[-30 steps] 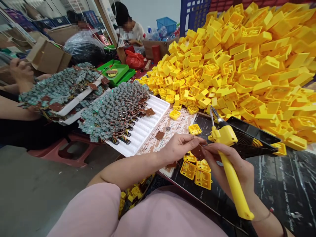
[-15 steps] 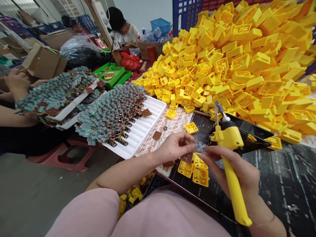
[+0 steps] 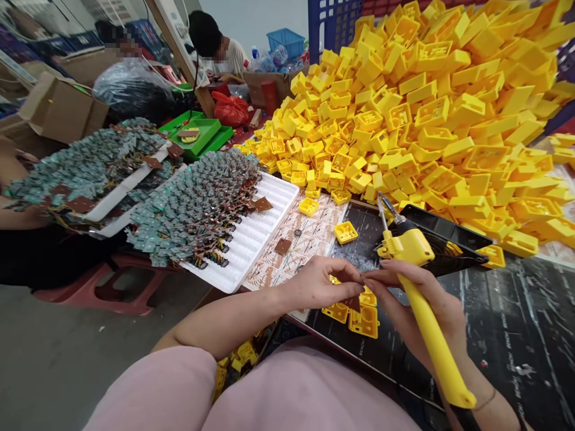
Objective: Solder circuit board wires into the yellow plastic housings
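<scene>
My left hand (image 3: pixel 326 284) is closed, its thumb and fingers pinching a small brown square board (image 3: pixel 354 303) that hangs below them. My right hand (image 3: pixel 420 305) has a yellow soldering gun (image 3: pixel 435 335) in its grip, tip pointing up and away. Its thumb and forefinger meet my left fingertips; anything tiny between them is hidden. Below both hands lie open yellow plastic cases (image 3: pixel 363 323), partly covered by the fingers and the board. A yellow case half (image 3: pixel 345 232) sits just beyond on the black mat (image 3: pixel 489 317).
A large heap of yellow cases (image 3: pixel 431 108) fills the back right. On the left, a white ridged tray (image 3: pixel 269 197) carries many wired grey-green parts (image 3: pixel 193 203). Behind stand green trays (image 3: pixel 202 134). A black holder (image 3: pixel 449 233) lies beyond the gun. Other people sit at the far left and back.
My hands have come together: the right fingertips moved left to meet the left ones. The soldering gun moved with my right hand. The view shifted slightly.
</scene>
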Tool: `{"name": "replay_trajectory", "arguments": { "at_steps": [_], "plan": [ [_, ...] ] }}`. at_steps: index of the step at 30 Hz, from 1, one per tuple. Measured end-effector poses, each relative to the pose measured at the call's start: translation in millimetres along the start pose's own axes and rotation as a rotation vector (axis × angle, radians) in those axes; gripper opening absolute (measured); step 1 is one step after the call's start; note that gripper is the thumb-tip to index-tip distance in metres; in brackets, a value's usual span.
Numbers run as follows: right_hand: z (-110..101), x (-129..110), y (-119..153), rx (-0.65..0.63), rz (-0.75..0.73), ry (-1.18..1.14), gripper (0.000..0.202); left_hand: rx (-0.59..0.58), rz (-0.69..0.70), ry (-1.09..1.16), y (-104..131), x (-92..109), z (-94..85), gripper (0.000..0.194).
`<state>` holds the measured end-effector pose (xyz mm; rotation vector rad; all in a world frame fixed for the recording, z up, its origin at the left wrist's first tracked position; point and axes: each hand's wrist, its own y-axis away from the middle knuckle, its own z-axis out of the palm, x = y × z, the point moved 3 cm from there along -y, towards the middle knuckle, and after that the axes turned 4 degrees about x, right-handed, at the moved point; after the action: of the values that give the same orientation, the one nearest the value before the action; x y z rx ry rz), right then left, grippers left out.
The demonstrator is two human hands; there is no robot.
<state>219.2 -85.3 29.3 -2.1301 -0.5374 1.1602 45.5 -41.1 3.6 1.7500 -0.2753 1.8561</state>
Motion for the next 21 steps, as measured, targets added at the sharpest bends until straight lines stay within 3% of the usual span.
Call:
{"name": "replay_trajectory", "arguments": {
  "at_steps": [4, 8, 11, 18, 21],
  "plan": [
    [-0.8, -1.5, -1.0, 0.012, -0.006, 0.020, 0.033, 0.051, 0.052, -0.017, -0.9, -2.8, -4.3, 0.056],
    [1.5, -2.8, -1.3, -0.003, -0.016, 0.003, 0.032, -0.018, 0.020, 0.038, -1.7, -4.6, -4.3, 0.061],
    [3.3, -3.4, -0.8, -0.007, -0.020, -0.031, 0.034, -0.008, 0.022, -0.016, -1.6, -3.5, -4.4, 0.059],
    [4.1, -6.5, 4.6, -0.028, -0.084, 0.018, 0.036, 0.037, 0.062, -0.163, -3.3, -3.8, -4.2, 0.021],
    [6.3, -6.1, 8.2, -0.043, -0.073, 0.040, 0.038, 0.035, 0.052, -0.166, -3.5, -3.7, -4.3, 0.015]
  ]
}}
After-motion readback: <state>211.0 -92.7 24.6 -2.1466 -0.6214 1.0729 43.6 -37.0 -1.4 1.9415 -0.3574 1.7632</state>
